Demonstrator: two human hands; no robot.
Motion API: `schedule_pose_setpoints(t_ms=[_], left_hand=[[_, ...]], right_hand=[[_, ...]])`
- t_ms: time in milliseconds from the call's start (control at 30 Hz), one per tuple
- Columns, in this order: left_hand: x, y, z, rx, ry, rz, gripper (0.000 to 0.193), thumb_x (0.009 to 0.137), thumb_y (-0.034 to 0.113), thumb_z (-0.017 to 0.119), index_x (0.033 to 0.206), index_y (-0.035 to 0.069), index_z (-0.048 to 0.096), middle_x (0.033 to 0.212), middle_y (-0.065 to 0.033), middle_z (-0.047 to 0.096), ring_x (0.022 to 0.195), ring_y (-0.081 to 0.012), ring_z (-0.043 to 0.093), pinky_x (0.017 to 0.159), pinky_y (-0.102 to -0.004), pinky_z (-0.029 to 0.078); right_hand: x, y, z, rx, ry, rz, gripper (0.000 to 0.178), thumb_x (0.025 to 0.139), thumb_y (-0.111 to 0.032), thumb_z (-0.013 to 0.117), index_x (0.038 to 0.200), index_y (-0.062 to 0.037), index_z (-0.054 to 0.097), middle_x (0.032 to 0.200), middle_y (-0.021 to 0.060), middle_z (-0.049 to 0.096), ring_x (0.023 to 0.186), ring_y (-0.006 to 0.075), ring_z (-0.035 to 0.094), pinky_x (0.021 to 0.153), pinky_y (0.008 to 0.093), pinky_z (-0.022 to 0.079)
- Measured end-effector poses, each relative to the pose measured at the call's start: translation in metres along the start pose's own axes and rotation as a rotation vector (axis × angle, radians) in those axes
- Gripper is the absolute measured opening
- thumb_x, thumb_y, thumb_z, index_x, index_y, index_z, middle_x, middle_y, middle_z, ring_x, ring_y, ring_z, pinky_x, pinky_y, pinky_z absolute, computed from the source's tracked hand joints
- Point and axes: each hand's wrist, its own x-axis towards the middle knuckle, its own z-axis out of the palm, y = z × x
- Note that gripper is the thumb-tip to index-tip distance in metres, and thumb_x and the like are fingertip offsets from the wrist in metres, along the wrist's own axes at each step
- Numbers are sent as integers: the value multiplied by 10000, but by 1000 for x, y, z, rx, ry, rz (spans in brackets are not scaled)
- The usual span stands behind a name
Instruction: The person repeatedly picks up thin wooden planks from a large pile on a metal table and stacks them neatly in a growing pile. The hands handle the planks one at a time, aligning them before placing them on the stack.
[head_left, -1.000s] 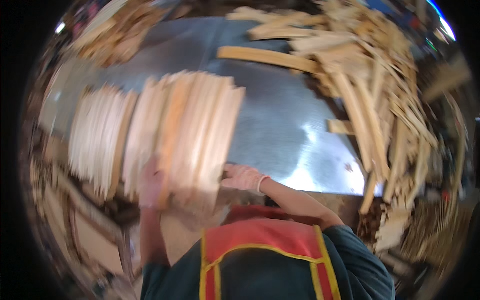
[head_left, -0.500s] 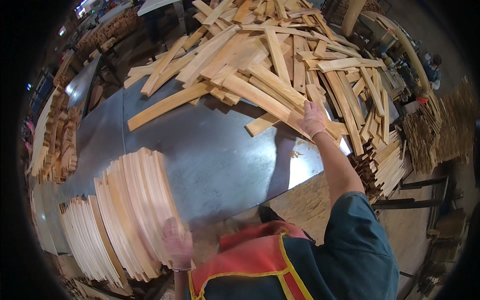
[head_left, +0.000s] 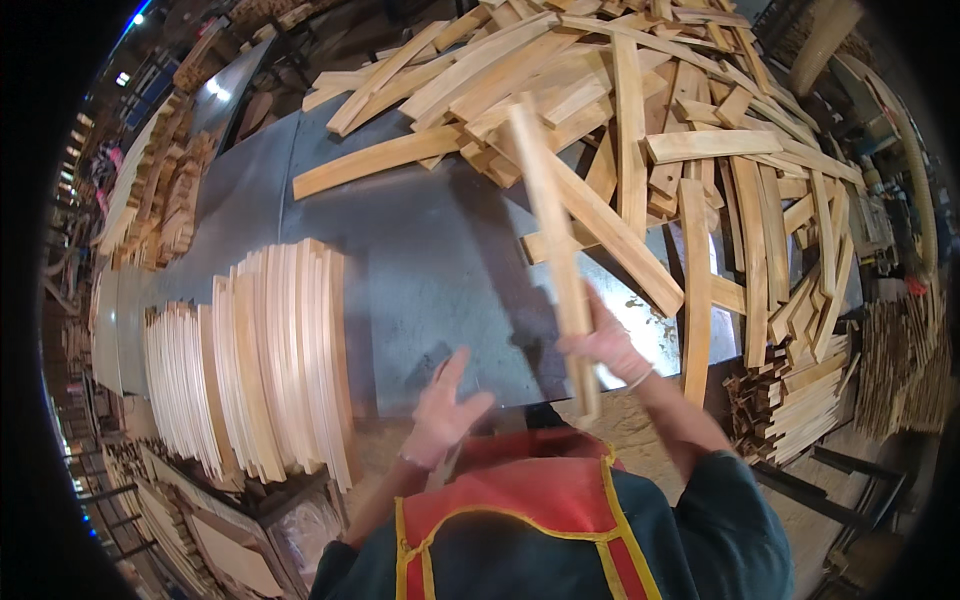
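Observation:
Near the table's front edge, my right hand (head_left: 606,347) is closed around the lower part of a long wooden slat (head_left: 548,215). The slat stands tilted over the metal table (head_left: 420,300), its top leaning away and a little left, slightly blurred by motion. My left hand (head_left: 447,412) is apart from the slat, fingers spread, holding nothing, above the front edge. To its left, a row of slats (head_left: 285,350) stands on edge, packed side by side. A loose pile of slats (head_left: 560,90) lies across the table's far side.
More stacked slats (head_left: 165,200) lie at the far left. Beside the table on the right are a bundle of slats (head_left: 815,400), a dark metal frame (head_left: 830,490) and a taller stack (head_left: 905,365). A ribbed hose (head_left: 915,190) hangs at the far right. Sawdust covers the floor (head_left: 640,430).
My right hand has lifted a slat off the pile and brought it nearer to me. My left hand has moved right, away from the row of slats. The view has shifted.

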Motion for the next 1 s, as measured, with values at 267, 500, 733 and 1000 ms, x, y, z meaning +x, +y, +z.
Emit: schedule_pose_setpoints(t_ms=[267,500,733,1000], left_hand=[[55,-66,-23,-1012,142,-499,471,852,62,717,1297,19,570,957,-74,664,821,-214,669,709,-371,582],[-10,-105,-111,1023,524,-345,656,850,252,716,1450,107,493,1443,-88,484,1353,-262,447,1104,-450,368],[-46,-105,-126,164,520,-170,741,886,342,754,1508,61,462,1491,-162,508,1360,-295,509,1110,-433,417],[-98,-117,-273,-873,482,-190,316,884,118,765,1178,17,713,996,-74,738,867,-168,702,741,-311,567]], right_hand=[[27,40,138,-1,-278,264,855,835,-193,724,1600,-37,377,1254,129,669,1016,218,644,880,360,545],[5,35,181,-217,-142,99,771,876,-81,657,1596,-24,389,1177,94,638,995,181,621,884,315,532],[-22,35,292,-502,-207,-148,878,847,-117,747,1615,-12,335,1460,215,565,1300,283,592,1093,364,475],[-7,15,290,-768,-319,-348,857,892,-249,824,1597,-37,385,1578,207,463,1360,355,559,1137,415,466]])
